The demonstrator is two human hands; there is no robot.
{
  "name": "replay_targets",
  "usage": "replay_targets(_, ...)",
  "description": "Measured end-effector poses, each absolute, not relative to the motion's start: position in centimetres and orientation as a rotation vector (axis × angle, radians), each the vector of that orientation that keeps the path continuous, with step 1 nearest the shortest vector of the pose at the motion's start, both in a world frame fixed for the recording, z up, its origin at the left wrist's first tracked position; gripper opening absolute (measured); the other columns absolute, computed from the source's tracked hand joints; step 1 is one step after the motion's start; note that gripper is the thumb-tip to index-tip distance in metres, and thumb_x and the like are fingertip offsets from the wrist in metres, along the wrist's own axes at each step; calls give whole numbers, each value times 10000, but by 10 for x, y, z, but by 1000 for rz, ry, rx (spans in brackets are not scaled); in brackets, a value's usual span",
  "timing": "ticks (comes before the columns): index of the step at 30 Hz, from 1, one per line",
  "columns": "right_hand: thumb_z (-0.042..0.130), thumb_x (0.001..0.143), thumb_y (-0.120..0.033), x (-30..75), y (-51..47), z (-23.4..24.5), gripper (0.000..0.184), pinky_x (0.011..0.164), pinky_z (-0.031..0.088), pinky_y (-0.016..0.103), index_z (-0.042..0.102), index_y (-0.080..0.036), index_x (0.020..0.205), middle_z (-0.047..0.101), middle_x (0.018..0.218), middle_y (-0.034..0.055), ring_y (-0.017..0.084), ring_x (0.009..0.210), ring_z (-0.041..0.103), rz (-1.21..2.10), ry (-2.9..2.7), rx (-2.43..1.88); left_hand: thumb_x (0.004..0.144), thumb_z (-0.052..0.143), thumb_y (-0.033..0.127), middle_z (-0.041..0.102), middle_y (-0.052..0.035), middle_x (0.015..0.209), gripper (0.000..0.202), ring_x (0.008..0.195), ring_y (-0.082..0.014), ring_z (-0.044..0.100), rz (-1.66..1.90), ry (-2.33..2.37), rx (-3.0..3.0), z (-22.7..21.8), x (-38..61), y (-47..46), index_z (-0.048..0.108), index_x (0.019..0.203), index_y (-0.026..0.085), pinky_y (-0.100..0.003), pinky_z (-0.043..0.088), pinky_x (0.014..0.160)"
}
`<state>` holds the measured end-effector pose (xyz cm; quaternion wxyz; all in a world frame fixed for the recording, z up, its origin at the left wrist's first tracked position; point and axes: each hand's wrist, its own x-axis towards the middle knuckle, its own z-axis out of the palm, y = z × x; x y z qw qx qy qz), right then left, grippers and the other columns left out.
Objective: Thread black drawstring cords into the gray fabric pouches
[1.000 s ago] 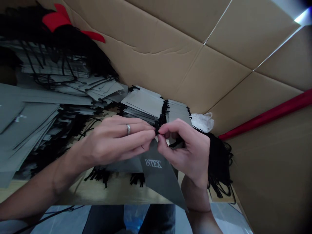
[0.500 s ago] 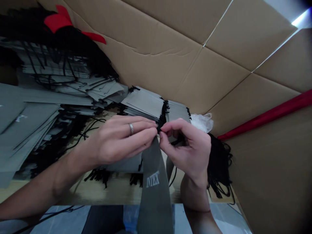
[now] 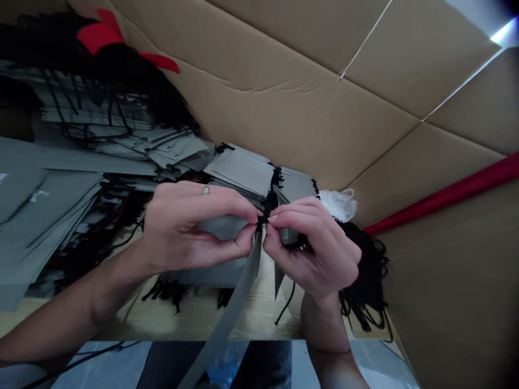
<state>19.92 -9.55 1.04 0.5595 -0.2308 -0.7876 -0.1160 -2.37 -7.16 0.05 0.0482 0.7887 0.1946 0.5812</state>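
Observation:
My left hand (image 3: 178,227), with a ring on one finger, pinches a short black cord (image 3: 263,220) between thumb and forefinger. Right beside it, the thumb and forefinger of my right hand (image 3: 318,246) grip the same cord, which looks knotted between the fingertips. A flat grey piece (image 3: 227,321), seen nearly edge-on, hangs below the cord and passes over the table edge. Another grey flap with pale lettering shows partly behind my right hand. A loose end of black cord (image 3: 286,305) dangles under that hand.
Stacks of grey flat pouches (image 3: 243,168) with black cord tufts lie behind my hands; more grey pouches (image 3: 60,216) are piled at left. A black cord bundle (image 3: 365,270) and clear plastic (image 3: 340,204) are at right. Cardboard walls (image 3: 275,65) enclose the table (image 3: 182,324).
My left fingers have gone from lying flat to a pinch on the cord. The grey piece has turned edge-on and swung left, so its INTEX lettering no longer faces me.

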Motion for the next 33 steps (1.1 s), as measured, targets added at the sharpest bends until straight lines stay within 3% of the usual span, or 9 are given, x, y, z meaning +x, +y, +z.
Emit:
replay_targets(6, 829, 938, 13, 198, -98, 15, 358, 661, 686, 428, 798, -296, 1118, 867, 926, 14, 226, 761, 807, -238, -1812, -526, 978, 906, 181, 902, 25, 1004, 156, 881, -163, 870, 1638, 388, 2082, 2, -19, -65, 818, 1038, 295, -290, 709, 783)
replay_targets(8, 824, 950, -3, 199, -96, 15, 355, 662, 683, 440, 797, -317, 1112, 874, 936, 9, 238, 770, 815, -264, -1804, -539, 1023, 898, 234, 871, -4, 1005, 103, 879, -147, 839, 1480, 334, 1933, 5, -16, -63, 806, 1067, 252, -243, 698, 766)
replay_targets(11, 864, 968, -39, 204, -92, 14, 327, 704, 689, 462, 807, -322, 1122, 897, 993, 17, 258, 842, 830, -351, -1816, -549, 1063, 906, 376, 811, -10, 941, 212, 816, -126, 791, 1254, 397, 1750, 7, -9, -63, 790, 1088, 201, -189, 674, 704)
replay_targets(14, 868, 956, -27, 208, -92, 15, 320, 771, 689, 463, 817, -292, 1128, 897, 1043, 41, 259, 909, 824, -369, -1850, -522, 1038, 944, 351, 838, -7, 938, 210, 815, -129, 812, 1235, 465, 1677, 5, -5, -64, 813, 1067, 190, -189, 696, 734)
replay_targets(18, 802, 983, -111, 210, -98, 19, 192, 707, 615, 388, 800, -265, 1097, 828, 1035, 43, 214, 871, 747, 71, -1808, -689, 985, 964, 215, 907, 4, 985, 119, 876, -139, 859, 1378, 472, 1714, 1, -4, -65, 873, 1062, 215, -194, 719, 804)
replay_targets(21, 830, 994, -200, 211, -102, 23, 89, 664, 551, 335, 774, -250, 1043, 769, 960, 5, 163, 772, 654, 361, -1784, -839, 988, 958, 230, 932, 5, 1034, 111, 909, -156, 876, 1430, 509, 1860, 1, -7, -67, 901, 1082, 244, -221, 724, 840)
replay_targets(26, 810, 1017, -164, 215, -100, 26, 98, 662, 523, 286, 766, -230, 961, 738, 886, -27, 126, 737, 626, 465, -1803, -870, 1057, 874, 237, 920, 17, 978, 57, 801, -118, 839, 1436, 587, 2187, 3, -9, -69, 892, 1111, 239, -216, 628, 739)
replay_targets(33, 814, 1078, -217, 218, -100, 27, 100, 643, 525, 264, 777, -225, 985, 750, 887, -22, 124, 738, 643, 523, -1841, -880, 1076, 837, 252, 917, 20, 975, 41, 784, -115, 827, 1390, 601, 2234, 4, -9, -68, 868, 1091, 229, -209, 596, 711)
